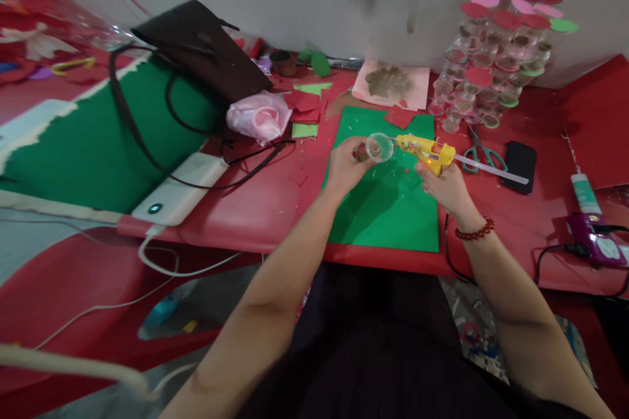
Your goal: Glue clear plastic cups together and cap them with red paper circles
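Observation:
My left hand is closed around a small clear plastic cup, held on its side above a green sheet. My right hand grips a yellow glue gun. The gun's nozzle points left and touches the cup's rim. A clear glue stick sticks out of the back of the gun to the right. A red bead bracelet is on my right wrist.
A stack of clear cups with coloured discs stands at the back right. Scissors, a black phone, a glue tube and a purple glue gun lie right. A dark bag, pink cloth and white power bank lie left.

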The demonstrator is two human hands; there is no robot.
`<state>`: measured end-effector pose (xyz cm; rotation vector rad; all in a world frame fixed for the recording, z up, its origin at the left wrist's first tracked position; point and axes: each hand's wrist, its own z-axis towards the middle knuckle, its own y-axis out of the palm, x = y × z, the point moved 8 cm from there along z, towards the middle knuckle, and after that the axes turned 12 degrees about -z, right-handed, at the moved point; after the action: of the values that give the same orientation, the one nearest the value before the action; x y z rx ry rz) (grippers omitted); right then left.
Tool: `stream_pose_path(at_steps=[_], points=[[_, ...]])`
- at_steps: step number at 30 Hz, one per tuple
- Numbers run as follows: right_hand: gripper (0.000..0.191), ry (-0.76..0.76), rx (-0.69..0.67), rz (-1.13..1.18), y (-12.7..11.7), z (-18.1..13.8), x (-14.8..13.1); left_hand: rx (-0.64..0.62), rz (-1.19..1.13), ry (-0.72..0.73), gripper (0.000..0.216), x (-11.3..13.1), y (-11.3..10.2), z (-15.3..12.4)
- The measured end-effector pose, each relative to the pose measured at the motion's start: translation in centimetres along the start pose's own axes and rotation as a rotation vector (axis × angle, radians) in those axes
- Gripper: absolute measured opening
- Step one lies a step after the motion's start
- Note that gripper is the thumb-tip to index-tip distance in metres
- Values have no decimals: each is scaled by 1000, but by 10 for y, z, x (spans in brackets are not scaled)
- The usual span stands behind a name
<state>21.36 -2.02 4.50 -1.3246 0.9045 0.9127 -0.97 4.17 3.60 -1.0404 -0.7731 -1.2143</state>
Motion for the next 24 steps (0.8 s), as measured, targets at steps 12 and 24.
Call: stream_pose_path(at_steps=[12, 24], points=[[57, -10, -6, 3, 1, 0, 3, 19, -60, -10, 25, 1, -3, 1], [59, -19, -10, -4, 1, 0, 2, 46, -83, -12, 26, 3, -8, 1]])
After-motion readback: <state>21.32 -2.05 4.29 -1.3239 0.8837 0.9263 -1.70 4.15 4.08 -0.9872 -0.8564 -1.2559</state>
